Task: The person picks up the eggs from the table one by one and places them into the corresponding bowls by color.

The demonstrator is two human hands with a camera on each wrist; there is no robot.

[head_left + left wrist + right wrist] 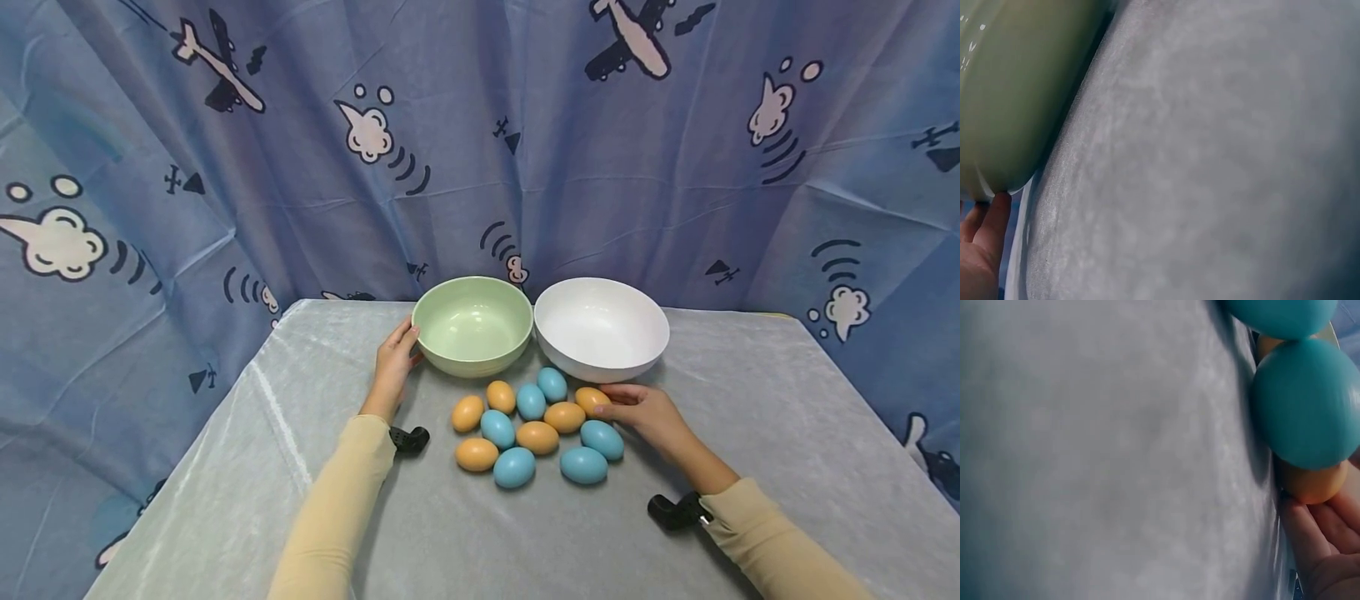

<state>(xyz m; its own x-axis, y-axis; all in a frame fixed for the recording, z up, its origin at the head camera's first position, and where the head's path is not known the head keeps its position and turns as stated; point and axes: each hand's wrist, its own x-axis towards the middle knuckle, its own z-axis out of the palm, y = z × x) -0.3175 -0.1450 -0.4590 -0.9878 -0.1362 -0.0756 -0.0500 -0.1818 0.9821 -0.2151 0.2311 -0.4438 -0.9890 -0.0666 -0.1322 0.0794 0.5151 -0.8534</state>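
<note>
My left hand (pixel 393 367) touches the left side of the green bowl (pixel 471 365); in the left wrist view its fingertips (pixel 1001 201) meet the bowl's outer wall. To the right, my right hand (pixel 654 418) pinches an orange egg (pixel 591 402) between thumb and fingers, at the right end of the egg group. That same orange egg (pixel 1315 484) shows in the right wrist view, partly hidden behind a blue egg (pixel 1307 403). A white bowl (pixel 600 367) stands beside the green one, just behind the held egg. Both bowls look empty inside.
Several other orange eggs (pixel 476 455) and blue eggs (pixel 514 468) lie loosely grouped in front of the bowls. A grey cloth (pixel 570 550) covers the table. Behind its far edge hangs a blue patterned curtain (pixel 465 183).
</note>
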